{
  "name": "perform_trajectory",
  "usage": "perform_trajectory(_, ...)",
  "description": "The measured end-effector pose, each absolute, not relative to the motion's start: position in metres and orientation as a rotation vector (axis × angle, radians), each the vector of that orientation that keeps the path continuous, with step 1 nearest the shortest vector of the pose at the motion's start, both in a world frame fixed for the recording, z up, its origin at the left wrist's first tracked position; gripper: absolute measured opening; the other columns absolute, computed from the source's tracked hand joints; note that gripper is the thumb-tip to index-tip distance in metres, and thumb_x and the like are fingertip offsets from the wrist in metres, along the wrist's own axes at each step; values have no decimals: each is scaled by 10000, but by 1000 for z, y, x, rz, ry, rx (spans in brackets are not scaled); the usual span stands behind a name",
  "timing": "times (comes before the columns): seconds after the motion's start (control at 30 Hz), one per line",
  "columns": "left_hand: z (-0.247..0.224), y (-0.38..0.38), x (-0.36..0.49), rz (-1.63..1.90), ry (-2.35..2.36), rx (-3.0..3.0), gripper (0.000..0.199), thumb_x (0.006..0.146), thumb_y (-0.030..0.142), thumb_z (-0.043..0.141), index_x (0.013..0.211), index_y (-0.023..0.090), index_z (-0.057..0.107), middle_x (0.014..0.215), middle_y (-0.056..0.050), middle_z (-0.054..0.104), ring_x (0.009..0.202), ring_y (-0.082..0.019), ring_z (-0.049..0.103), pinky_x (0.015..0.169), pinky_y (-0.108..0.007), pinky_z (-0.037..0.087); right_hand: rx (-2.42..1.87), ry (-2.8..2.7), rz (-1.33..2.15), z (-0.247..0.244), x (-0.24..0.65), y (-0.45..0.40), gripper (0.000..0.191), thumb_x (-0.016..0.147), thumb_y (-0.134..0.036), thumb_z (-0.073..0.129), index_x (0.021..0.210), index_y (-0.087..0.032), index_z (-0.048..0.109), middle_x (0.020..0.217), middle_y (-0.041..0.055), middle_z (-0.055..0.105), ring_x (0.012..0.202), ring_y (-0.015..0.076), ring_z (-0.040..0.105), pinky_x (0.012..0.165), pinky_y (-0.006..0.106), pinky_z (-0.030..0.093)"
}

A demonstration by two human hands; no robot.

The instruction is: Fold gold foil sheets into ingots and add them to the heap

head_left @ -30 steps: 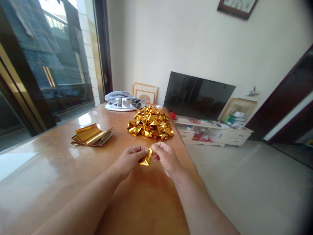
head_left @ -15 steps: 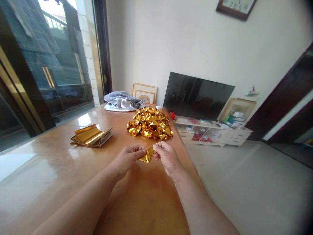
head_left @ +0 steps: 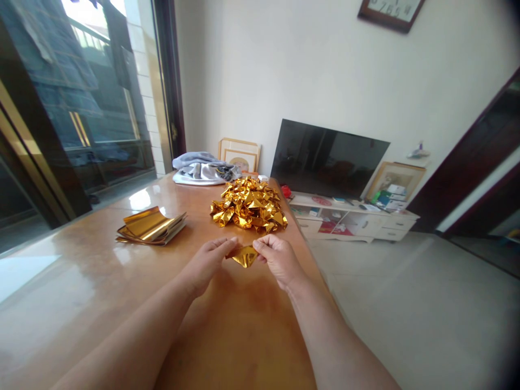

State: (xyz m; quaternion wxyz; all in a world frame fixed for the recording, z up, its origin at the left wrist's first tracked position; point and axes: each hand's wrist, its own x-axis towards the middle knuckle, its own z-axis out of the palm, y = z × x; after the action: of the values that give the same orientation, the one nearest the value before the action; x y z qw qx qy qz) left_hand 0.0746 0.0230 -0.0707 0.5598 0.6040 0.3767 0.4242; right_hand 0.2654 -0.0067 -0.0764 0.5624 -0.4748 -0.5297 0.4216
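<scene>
A small piece of folded gold foil paper hangs between my hands above the table, its lower edge coming to a point. My left hand has its left end, thumb laid along the top and the other fingers partly hidden. At the right end, my right hand pinches the paper between thumb and curled fingers. Just beyond lies a heap of folded gold foil pieces. To the left rests a stack of flat gold foil sheets, the top one curling up.
The glossy wooden table has its right edge close by my right arm. Folded clothes and picture frames are at its far end. A television stands behind a low white cabinet on the right.
My left thumb has shifted up and straightened along the paper's top, and the left hand has moved slightly left. More of the paper shows between the hands. The right hand has hardly moved.
</scene>
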Motion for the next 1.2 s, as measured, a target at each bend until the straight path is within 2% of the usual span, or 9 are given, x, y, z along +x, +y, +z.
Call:
perform_trajectory(0.07, -71, 24, 73, 995, 894, 1436, 333, 873, 491, 648, 883, 171, 741, 917, -51, 747, 873, -196, 621, 785, -295, 414, -1105, -1223, 983, -76, 266, -6, 289, 815, -460, 720, 788, -180, 656, 712, -11, 606, 675, 139, 528, 658, 268, 415)
perform_trajectory(0.2, -71, 25, 71, 932, 811, 1457, 308, 840, 467, 682, 823, 163, 728, 839, -55, 737, 804, -188, 612, 793, -306, 419, -1102, -1176, 1005, -76, 266, -6, 319, 801, -485, 729, 772, -175, 659, 682, -6, 611, 645, 135, 526, 635, 265, 409)
perform_trajectory(0.37, -70, 28, 68, 929, 808, 1451, 303, 809, 466, 713, 755, 169, 695, 766, -28, 709, 727, -165, 590, 729, -287, 417, -1138, -1178, 1049, -78, 270, -5, 372, 821, -533, 703, 789, -163, 672, 702, 22, 648, 654, 148, 569, 645, 278, 442)
perform_trajectory(0.53, -74, 30, 68, 895, 890, 1577, 312, 789, 474, 726, 753, 165, 698, 710, -16, 684, 664, -154, 566, 650, -271, 404, -1179, -1358, 857, -80, 270, -4, 367, 799, -428, 747, 1087, -203, 716, 976, 48, 721, 863, 191, 649, 772, 310, 496)
perform_trajectory(0.63, -74, 27, 71, 855, 888, 1654, 310, 798, 470, 715, 774, 161, 711, 743, -36, 704, 700, -173, 597, 673, -283, 440, -1205, -1549, 849, -81, 265, -7, 212, 831, -384, 700, 886, -183, 740, 854, 41, 727, 794, 189, 650, 727, 306, 493)
perform_trajectory(0.7, -73, 26, 72, 845, 855, 1631, 297, 803, 456, 714, 791, 159, 717, 782, -51, 723, 742, -189, 623, 714, -299, 466, -1220, -1582, 860, -80, 264, -8, 216, 847, -370, 671, 763, -175, 706, 764, 27, 706, 735, 178, 634, 693, 296, 483)
perform_trajectory(0.87, -70, 27, 70, 883, 769, 1452, 226, 807, 368, 732, 906, 164, 734, 929, -64, 759, 878, -206, 661, 863, -333, 476, -1200, -1506, 892, -72, 267, -10, 220, 856, -367, 658, 773, -164, 676, 772, 17, 682, 723, 159, 601, 682, 283, 467)
perform_trajectory(1.0, -71, 29, 67, 899, 780, 1441, 173, 801, 329, 730, 849, 163, 722, 852, -35, 742, 808, -177, 636, 817, -307, 462, -1201, -1500, 960, -68, 267, -13, 224, 851, -368, 664, 776, -157, 673, 773, 16, 675, 723, 152, 592, 686, 279, 470)
perform_trajectory(1.2, -76, 29, 70, 867, 821, 1570, 200, 816, 355, 724, 817, 156, 706, 780, -8, 681, 747, -153, 579, 722, -272, 426, -1194, -1541, 978, -75, 260, -12, 206, 837, -356, 681, 823, -151, 685, 797, 27, 682, 736, 158, 604, 685, 287, 487)
